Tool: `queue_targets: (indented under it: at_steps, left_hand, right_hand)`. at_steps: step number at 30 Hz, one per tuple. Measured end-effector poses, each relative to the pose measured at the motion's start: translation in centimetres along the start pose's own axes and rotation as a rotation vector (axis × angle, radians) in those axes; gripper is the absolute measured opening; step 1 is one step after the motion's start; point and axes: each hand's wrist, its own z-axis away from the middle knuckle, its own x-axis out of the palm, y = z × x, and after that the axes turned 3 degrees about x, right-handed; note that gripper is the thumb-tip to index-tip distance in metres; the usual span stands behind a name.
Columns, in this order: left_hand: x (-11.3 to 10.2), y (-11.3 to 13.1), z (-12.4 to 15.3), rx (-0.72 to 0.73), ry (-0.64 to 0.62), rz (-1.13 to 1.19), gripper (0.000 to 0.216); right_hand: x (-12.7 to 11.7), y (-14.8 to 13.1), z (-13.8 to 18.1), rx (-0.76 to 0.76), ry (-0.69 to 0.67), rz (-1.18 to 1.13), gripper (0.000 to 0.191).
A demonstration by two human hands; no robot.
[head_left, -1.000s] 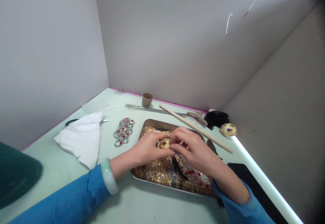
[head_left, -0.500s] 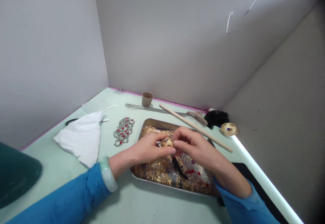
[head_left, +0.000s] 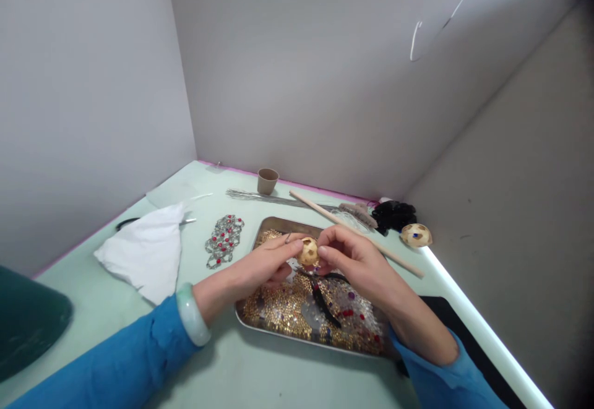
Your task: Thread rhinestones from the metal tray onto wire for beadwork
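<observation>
Both my hands hover over a metal tray filled with small gold beads and a few red and clear ones. My left hand and my right hand pinch a small cream ball with holes between their fingertips, a little above the beads. A thin metal pin shows at my left fingertips. A black tool lies in the tray below my hands.
Left of the tray lie a silver-and-red beaded piece and a white cloth. Behind are a small cup, a wire bundle, a wooden stick, a black clump and a second ball with holes.
My hands have lifted the ball up off the beads and turned it, so that its holed face now shows between my fingertips.
</observation>
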Motion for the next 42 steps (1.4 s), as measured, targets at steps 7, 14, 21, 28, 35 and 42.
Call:
queue_targets:
  at_steps: [7,14,21,28,35,42]
  left_hand:
    - [0.2,0.5,0.1,0.092,0.093,-0.139,0.046]
    - [0.2,0.0,-0.3,0.303,0.113,-0.236,0.045]
    - [0.1,-0.1,-0.4,0.347,0.164,-0.28,0.042]
    - [-0.1,-0.2,-0.3,0.375,0.134,-0.298,0.038]
    - [-0.3,-0.1,-0.3,0.411,0.081,-0.192,0.038]
    - [-0.3,0.1,0.0,0.254,0.073,-0.135,0.042]
  right_hand:
    - [-0.4,0.0,-0.1,0.016,0.004,0.032,0.007]
    - [0.1,0.2,-0.2,-0.022,0.024,0.095,0.005]
    - [0.3,-0.3,-0.2,-0.072,0.065,0.17,0.015]
    - [0.5,-0.5,0.0,-0.151,0.068,0.227,0.024]
    - [1.0,-0.8,0.1,-0.261,0.12,0.262,0.022]
    - [1.0,-1.0,0.1,-0.352,0.083,0.313,0.028]
